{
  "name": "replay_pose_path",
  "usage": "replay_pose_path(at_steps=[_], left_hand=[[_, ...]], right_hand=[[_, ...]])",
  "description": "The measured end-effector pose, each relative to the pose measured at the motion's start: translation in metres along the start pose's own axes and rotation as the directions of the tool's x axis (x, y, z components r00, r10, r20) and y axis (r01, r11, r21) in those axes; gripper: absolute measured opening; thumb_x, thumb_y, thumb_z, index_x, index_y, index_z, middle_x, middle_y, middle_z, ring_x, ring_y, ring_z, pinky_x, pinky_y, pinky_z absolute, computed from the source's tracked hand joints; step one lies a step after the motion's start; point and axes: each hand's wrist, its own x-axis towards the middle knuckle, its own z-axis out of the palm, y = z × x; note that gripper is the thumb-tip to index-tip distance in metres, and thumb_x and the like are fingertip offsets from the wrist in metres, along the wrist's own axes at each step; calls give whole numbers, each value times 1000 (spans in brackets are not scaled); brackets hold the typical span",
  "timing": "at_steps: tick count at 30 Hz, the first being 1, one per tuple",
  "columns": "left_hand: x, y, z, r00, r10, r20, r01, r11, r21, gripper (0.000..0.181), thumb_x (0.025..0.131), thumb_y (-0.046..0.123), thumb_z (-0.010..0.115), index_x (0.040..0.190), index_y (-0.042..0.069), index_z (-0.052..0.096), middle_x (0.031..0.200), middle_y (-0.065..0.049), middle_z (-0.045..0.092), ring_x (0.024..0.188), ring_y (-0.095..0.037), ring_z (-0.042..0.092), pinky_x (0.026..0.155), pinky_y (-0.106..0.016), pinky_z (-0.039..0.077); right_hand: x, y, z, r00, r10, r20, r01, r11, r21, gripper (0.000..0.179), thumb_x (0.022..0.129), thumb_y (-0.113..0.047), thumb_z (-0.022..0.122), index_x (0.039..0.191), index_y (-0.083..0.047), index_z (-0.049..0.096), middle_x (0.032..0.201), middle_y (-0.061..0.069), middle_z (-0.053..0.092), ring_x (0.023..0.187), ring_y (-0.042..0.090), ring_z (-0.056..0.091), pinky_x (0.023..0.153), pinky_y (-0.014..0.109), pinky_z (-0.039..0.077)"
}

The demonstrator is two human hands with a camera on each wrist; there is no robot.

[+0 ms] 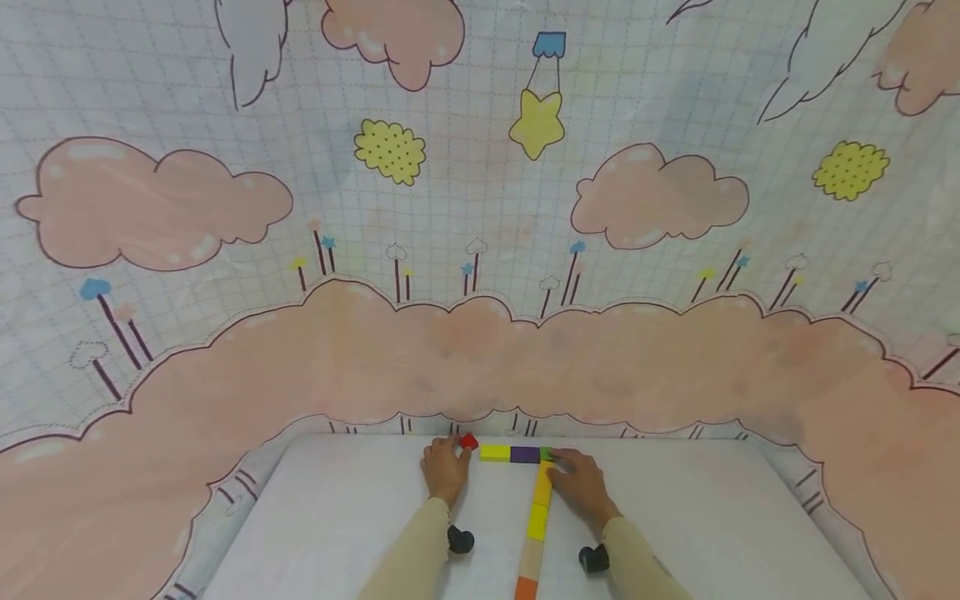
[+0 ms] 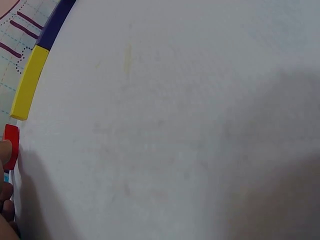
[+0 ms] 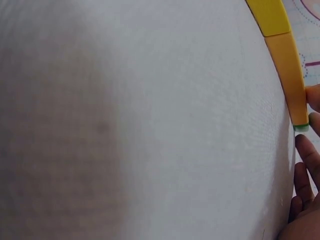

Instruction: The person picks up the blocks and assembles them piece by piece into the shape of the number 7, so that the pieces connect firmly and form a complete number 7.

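My left hand [image 1: 444, 468] pinches a small red block [image 1: 468, 442] at the table's far edge. In the left wrist view the thumb lies against the red block [image 2: 12, 147], just short of a yellow block [image 2: 30, 82]. In the head view, that yellow block [image 1: 495, 453], a purple block [image 1: 525, 455] and a green block [image 1: 546, 454] form a row. My right hand [image 1: 583, 483] touches the corner, with fingers at the green block and the thumb beside an orange-yellow block [image 1: 543, 483]. The right wrist view shows only the green block's end [image 3: 301, 128].
A line of blocks runs from the corner toward me: a yellow block [image 1: 537, 522], a beige block [image 1: 532, 557] and an orange block [image 1: 526, 588]. The white table [image 1: 337, 500] meets a cloud-patterned sheet [image 1: 480, 358] behind. Dark wrist devices [image 1: 595, 559] hang at both cuffs.
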Motion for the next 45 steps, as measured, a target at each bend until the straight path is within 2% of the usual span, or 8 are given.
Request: replay_pose_path(at_steps=[5,9,22,30,45], left_hand=[[-2,2,0,999,43,3,-43,999,1,27,84,13,74,109,2,72,103,-20,67,96,-37,57,87,-50,43],[-4,3,-1,998,57,29,-57,998,5,28,85,12,73,110,0,72,105,-20,67,99,-37,57,89,-52,44],[-8,6,-10,990,54,130,-60,997,38,29,88,12,70,117,7,72,115,-18,64,110,-39,52,90,-56,37],[-9,4,-12,990,49,134,-54,998,35,27,89,14,70,116,8,72,115,-18,63,112,-39,51,91,-56,35],[-10,1,-20,993,7,121,-11,999,35,14,89,15,70,100,5,73,114,-17,63,114,-38,50,97,-56,34]], right_hand=[[2,3,-3,1000,2,-6,-2,1000,-30,37,91,-33,67,128,-31,64,143,6,53,137,35,40,111,65,28],[4,6,-5,1000,-4,-3,4,1000,-23,38,90,-33,67,128,-30,64,144,7,52,138,37,38,111,66,26],[4,8,-6,1000,4,2,-4,1000,-10,38,90,-33,68,128,-31,64,144,8,52,139,38,37,111,67,26],[4,7,-2,1000,9,3,-9,1000,-12,39,90,-33,68,128,-31,64,144,8,52,138,38,38,110,67,27],[1,4,4,1000,1,10,-1,1000,5,39,90,-34,68,129,-32,64,145,7,51,139,37,37,111,67,26]])
